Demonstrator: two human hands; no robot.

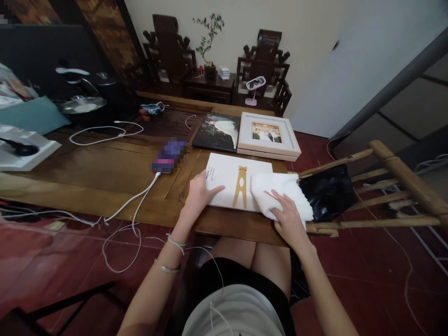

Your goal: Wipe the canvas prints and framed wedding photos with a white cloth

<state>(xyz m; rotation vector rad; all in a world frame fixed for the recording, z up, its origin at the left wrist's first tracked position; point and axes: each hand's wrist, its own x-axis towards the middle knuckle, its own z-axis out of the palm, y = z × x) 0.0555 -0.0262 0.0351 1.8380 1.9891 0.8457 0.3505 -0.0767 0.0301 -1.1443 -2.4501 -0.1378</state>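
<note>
While both hands work at the lower centre of the frame, the left hand (pixel 200 193) lies flat, fingers spread, on the left edge of a white rectangular board with a gold clothespin figure (pixel 235 186), holding nothing. The right hand (pixel 289 219) presses palm-down with fingers loosely spread on one folded white fluffy cloth (pixel 280 193), which overlaps the board's right edge. This board lies at the near edge of the dark wooden counter (pixel 105 172). Just behind it, in the middle of the frame, lie two pictures side by side: one dark unframed photo print (pixel 217 131) and one white-framed photograph (pixel 268 135), touching each other. Left of the board, one blurred purple device (pixel 168 156) has a white cable (pixel 133 200) trailing to the floor. To the right, one shiny black bag (pixel 327 192) rests on a bamboo rack (pixel 395 186). Two carved dark wooden chairs (pixel 168 46) stand at the upper centre.
</note>
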